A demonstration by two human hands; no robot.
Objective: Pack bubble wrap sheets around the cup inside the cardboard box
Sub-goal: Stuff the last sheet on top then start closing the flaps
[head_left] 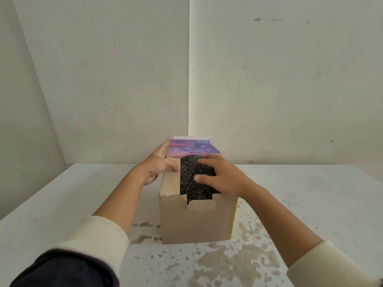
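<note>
A brown cardboard box [196, 222] stands on the white table, its top open and a purple printed flap [192, 150] raised at the far side. Black bubble wrap [189, 179] fills the opening and bulges above the rim. The cup is hidden under the wrap. My left hand [157, 164] grips the box's left top edge and far flap corner. My right hand [219, 177] lies flat on the bubble wrap with fingers spread, pressing on it.
The white table [62, 204] has worn brown patches [228, 264] in front of the box. Plain walls meet in a corner right behind the box. The table's left edge runs diagonally at the left.
</note>
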